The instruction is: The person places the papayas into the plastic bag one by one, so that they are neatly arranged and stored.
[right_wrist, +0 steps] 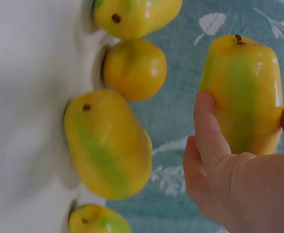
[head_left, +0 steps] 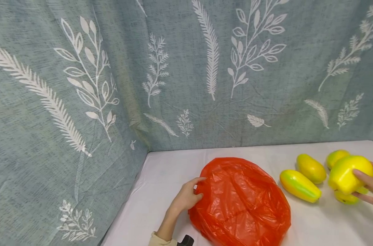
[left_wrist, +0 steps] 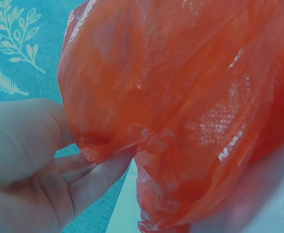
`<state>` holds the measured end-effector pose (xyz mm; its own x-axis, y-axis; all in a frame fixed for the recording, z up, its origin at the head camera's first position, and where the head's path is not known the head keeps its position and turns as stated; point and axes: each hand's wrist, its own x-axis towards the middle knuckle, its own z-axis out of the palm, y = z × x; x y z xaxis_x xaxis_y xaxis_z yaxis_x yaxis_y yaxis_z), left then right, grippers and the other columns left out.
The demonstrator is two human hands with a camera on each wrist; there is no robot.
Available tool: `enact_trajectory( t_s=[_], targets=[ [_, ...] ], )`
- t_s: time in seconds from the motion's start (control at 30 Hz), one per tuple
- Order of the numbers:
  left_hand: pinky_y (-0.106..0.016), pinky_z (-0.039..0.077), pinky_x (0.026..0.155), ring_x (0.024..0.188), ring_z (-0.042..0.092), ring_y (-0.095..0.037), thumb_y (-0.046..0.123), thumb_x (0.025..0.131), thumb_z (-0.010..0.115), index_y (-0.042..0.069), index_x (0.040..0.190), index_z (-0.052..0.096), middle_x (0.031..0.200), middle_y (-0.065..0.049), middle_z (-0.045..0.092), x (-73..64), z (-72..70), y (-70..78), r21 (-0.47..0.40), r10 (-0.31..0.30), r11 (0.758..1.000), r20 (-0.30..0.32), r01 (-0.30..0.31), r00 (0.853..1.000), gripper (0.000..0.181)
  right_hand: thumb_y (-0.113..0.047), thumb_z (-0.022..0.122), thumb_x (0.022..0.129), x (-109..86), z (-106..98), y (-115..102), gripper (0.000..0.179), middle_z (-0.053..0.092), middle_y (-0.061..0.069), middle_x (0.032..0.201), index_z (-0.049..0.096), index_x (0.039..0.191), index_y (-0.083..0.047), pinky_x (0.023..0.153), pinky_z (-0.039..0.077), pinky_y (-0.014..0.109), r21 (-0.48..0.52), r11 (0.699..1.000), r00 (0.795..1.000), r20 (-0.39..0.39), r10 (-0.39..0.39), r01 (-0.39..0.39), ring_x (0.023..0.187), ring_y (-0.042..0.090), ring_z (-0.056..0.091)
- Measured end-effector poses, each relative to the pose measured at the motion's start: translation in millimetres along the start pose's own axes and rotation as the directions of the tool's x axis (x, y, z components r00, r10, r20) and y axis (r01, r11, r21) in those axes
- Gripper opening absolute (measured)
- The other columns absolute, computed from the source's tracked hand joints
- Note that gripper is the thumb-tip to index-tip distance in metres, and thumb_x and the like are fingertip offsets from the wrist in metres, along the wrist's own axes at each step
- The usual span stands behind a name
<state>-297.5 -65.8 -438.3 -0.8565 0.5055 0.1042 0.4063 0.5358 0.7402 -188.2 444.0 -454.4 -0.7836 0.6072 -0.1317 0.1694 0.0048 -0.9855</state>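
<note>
A red plastic bag [head_left: 241,201] lies spread with its mouth facing up on the white table. At its left side my left hand [head_left: 186,194] holds the edge, thumb and fingers on the thin film; in the left wrist view the bag [left_wrist: 156,97] hides some fingertips. Off to the right, my right hand [head_left: 372,186] grips a glossy yellow-green papaya [head_left: 347,174] above other fruit. The right wrist view has this papaya [right_wrist: 243,97] between thumb and fingers, its short stem turned away from the palm.
Right of the bag lie a long yellow-green fruit [head_left: 300,186] and a rounder one [head_left: 310,168]. Another yellow fruit [head_left: 337,157] shows behind the held papaya, and one more [head_left: 347,199] beneath it. A patterned grey-green cloth [head_left: 186,75] hangs behind and left of the table.
</note>
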Motion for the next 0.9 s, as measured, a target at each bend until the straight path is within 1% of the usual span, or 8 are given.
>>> enact_trajectory(
  t_s=[0.2, 0.3, 0.37, 0.4, 0.53, 0.63, 0.8, 0.9],
  targets=[
    [-0.024, 0.047, 0.056, 0.065, 0.048, -0.014, -0.007, 0.084, 0.062, 0.002, 0.131, 0.052, 0.115, -0.015, 0.055, 0.3, 0.6, 1.7, 0.009, -0.039, 0.999, -0.003, 0.039, 0.999, 0.049, -0.042, 0.065, 0.087, 23.4, 18, 15, 0.098, 0.017, 0.035, 0.128, -0.009, 0.15, -0.035, 0.063, 0.058, 0.04, -0.013, 0.999, 0.985, 0.169, -0.039, 0.042, 0.083, 0.003, 0.051],
    [-0.026, 0.049, 0.06, 0.069, 0.05, -0.016, -0.007, 0.084, 0.062, 0.001, 0.131, 0.053, 0.119, -0.016, 0.055, 0.2, 0.6, 2.1, 0.023, -0.035, 0.999, -0.007, 0.036, 0.999, 0.049, -0.044, 0.059, 0.091, 5.5, 37, -6, 0.094, 0.001, 0.039, 0.14, -0.013, 0.15, -0.033, 0.072, 0.057, 0.042, -0.059, 0.997, 0.971, 0.238, -0.026, 0.041, 0.102, 0.019, 0.051],
    [-0.027, 0.05, 0.062, 0.07, 0.05, -0.016, -0.007, 0.084, 0.062, 0.001, 0.131, 0.053, 0.121, -0.017, 0.055, 0.4, 0.5, 2.1, 0.035, -0.03, 0.999, -0.009, 0.03, 1.0, 0.049, -0.042, 0.056, 0.093, -13.2, 50, -25, 0.093, -0.007, 0.039, 0.145, -0.017, 0.15, -0.027, 0.075, 0.056, 0.042, -0.056, 0.997, 0.953, 0.301, -0.033, 0.052, 0.119, 0.038, 0.039],
    [-0.027, 0.05, 0.062, 0.07, 0.05, -0.016, -0.007, 0.084, 0.062, 0.001, 0.131, 0.053, 0.122, -0.017, 0.055, 0.3, 0.5, 2.2, 0.038, -0.028, 0.999, -0.009, 0.029, 1.0, 0.049, -0.04, 0.055, 0.094, -21.6, 57, -32, 0.092, -0.007, 0.04, 0.144, -0.017, 0.15, -0.024, 0.073, 0.057, 0.039, -0.057, 0.996, 0.944, 0.325, -0.052, 0.074, 0.112, 0.032, 0.045],
    [-0.027, 0.05, 0.062, 0.07, 0.051, -0.016, -0.006, 0.083, 0.062, 0.001, 0.131, 0.053, 0.122, -0.017, 0.055, 0.6, 1.1, 1.2, 0.05, -0.03, 0.998, -0.008, 0.031, 1.0, 0.049, -0.036, 0.052, 0.097, -46.1, 80, -57, 0.09, -0.019, 0.038, 0.145, -0.018, 0.149, -0.012, 0.075, 0.056, 0.036, -0.028, 0.995, 0.899, 0.432, -0.072, 0.093, 0.122, 0.048, 0.027],
    [-0.027, 0.049, 0.06, 0.069, 0.05, -0.016, -0.006, 0.084, 0.063, 0.001, 0.131, 0.053, 0.121, -0.016, 0.056, 0.6, 1.1, 0.9, 0.058, -0.025, 0.998, -0.007, 0.025, 1.0, 0.048, -0.037, 0.05, 0.098, -52.1, 93, -64, 0.089, -0.015, 0.038, 0.146, -0.016, 0.15, -0.007, 0.078, 0.055, 0.036, -0.055, 0.993, 0.877, 0.476, -0.069, 0.108, 0.121, 0.043, 0.032],
    [-0.027, 0.047, 0.06, 0.069, 0.049, -0.016, -0.005, 0.084, 0.063, 0.002, 0.131, 0.054, 0.12, -0.015, 0.056, 0.2, 0.8, 1.4, 0.066, -0.02, 0.998, -0.004, 0.02, 1.0, 0.049, -0.037, 0.051, 0.098, -57.2, 114, -69, 0.087, 0.002, 0.038, 0.146, -0.01, 0.149, -0.001, 0.079, 0.055, 0.035, -0.06, 0.986, 0.843, 0.527, -0.104, 0.158, 0.095, 0.005, 0.052],
    [-0.028, 0.049, 0.062, 0.072, 0.05, -0.017, -0.005, 0.084, 0.063, 0.002, 0.131, 0.054, 0.121, -0.016, 0.056, -0.3, 0.8, 2.0, 0.071, -0.025, 0.997, -0.002, 0.025, 1.0, 0.048, -0.035, 0.052, 0.098, -60.5, 126, -71, 0.085, 0.007, 0.037, 0.145, -0.007, 0.15, -0.001, 0.079, 0.055, 0.035, -0.029, 0.986, 0.826, 0.55, -0.123, 0.166, 0.092, 0.003, 0.054]
  ],
)
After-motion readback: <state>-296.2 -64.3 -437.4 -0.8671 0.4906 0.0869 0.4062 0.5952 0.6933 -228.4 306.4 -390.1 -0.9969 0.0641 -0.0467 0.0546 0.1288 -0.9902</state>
